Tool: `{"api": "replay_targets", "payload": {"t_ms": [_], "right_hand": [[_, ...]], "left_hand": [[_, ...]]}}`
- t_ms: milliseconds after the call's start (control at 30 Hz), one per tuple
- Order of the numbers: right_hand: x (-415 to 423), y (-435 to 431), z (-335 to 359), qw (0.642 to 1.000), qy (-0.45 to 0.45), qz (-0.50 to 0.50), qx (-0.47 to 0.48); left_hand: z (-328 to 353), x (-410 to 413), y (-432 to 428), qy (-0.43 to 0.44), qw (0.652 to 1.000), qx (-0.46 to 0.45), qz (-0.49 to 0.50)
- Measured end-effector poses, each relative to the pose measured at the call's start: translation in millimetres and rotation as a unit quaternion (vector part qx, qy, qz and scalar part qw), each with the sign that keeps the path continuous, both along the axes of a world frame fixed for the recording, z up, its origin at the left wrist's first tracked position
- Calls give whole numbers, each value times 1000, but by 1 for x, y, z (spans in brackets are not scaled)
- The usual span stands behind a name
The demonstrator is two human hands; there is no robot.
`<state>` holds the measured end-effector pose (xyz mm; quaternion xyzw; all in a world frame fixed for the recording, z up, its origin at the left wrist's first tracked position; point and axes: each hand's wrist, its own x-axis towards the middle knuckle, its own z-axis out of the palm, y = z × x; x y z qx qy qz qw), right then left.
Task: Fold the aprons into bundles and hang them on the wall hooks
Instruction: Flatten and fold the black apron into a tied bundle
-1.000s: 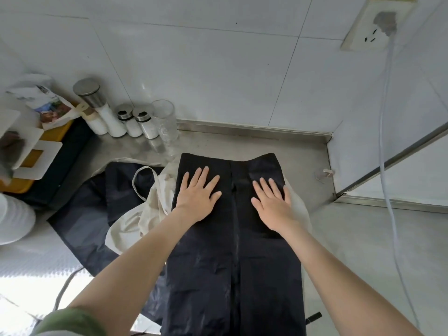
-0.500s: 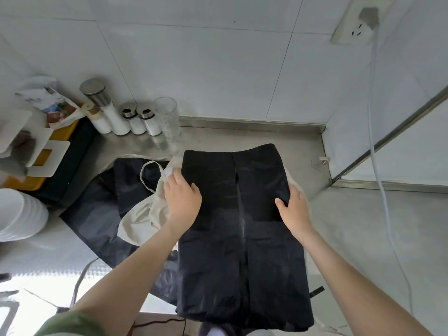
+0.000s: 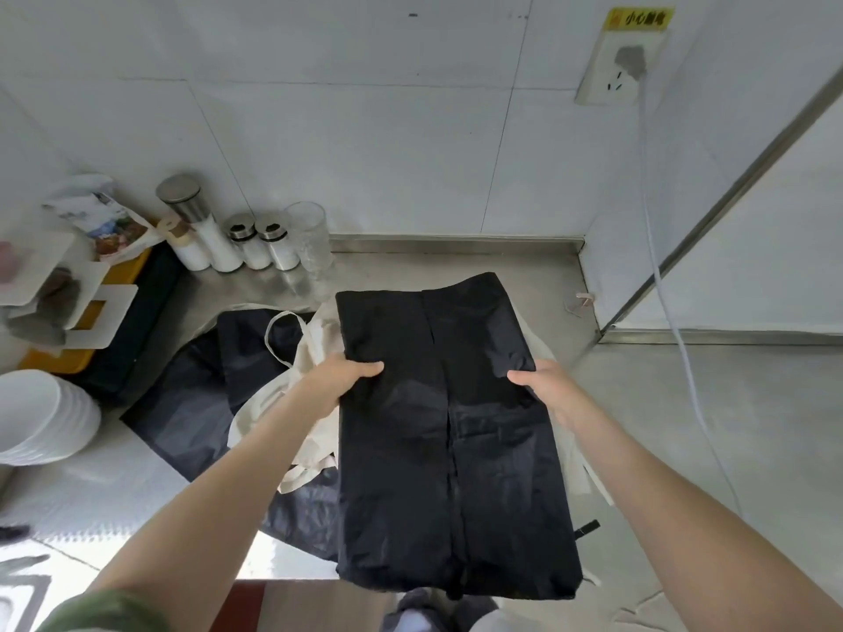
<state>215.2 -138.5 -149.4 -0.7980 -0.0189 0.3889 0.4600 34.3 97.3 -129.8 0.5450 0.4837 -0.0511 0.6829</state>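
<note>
From my station I judge the fold to be midway. The black apron lies on the tabletop as a long narrow strip, its sides already turned in to meet along a centre seam, and its near end hangs over the front edge. My left hand pinches the strip's left edge and my right hand pinches the right edge at about the same height. On each hand one of the fingers lies on top of the cloth and the rest are tucked under it, out of sight. The next move, as I read it, is to carry one half of the strip over the other, keeping both edges level so that the seam does not splay, then to go on folding or rolling down to a bundle. A cream apron and another dark apron lie beneath and to the left, unfolded. No wall hooks are in view. The one piece of writing I can read is a yellow label above the wall socket, which says 小心触电. The print on the packet at the left is too blurred to read, and the jars show no labels.
</note>
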Motion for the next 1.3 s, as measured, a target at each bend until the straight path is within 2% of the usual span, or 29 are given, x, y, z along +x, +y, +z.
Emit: {"api": "replay_targets", "payload": {"t_ms": [200, 367, 433, 467, 500, 567, 600, 667, 733, 833, 1100, 1300], "right_hand": [[26, 32, 28, 995, -55, -26, 74], [55, 65, 56, 977, -154, -64, 133], [64, 73, 58, 970, -200, -45, 133], [67, 75, 56, 967, -225, -25, 113], [68, 75, 53, 966, -251, 4, 65], [61, 69, 44, 949, -296, 82, -78], [54, 65, 35, 931, -318, 129, -126], [37, 57, 16, 891, -361, 229, -152], [18, 54, -6, 859, -368, 318, -159], [-10, 53, -34, 826, -342, 410, -178], [-21, 24, -55, 819, -343, 406, -216], [-27, -18, -66, 839, -330, 345, -260]], "left_hand": [[33, 37, 24, -91, 989, 92, 72], [63, 67, 44, -167, 976, 102, 98], [58, 74, 50, -149, 972, 158, 85], [51, 75, 51, -102, 969, 212, 69], [44, 74, 48, -24, 958, 281, 50], [31, 64, 33, 125, 891, 436, 2], [20, 58, 23, 150, 852, 500, -47], [1, 50, 3, 145, 785, 573, -185], [-17, 44, -15, 134, 744, 574, -314], [-39, 40, -31, 145, 719, 528, -428], [-56, 33, -30, 169, 710, 525, -437], [-62, 27, -32, 153, 711, 559, -399]]}}
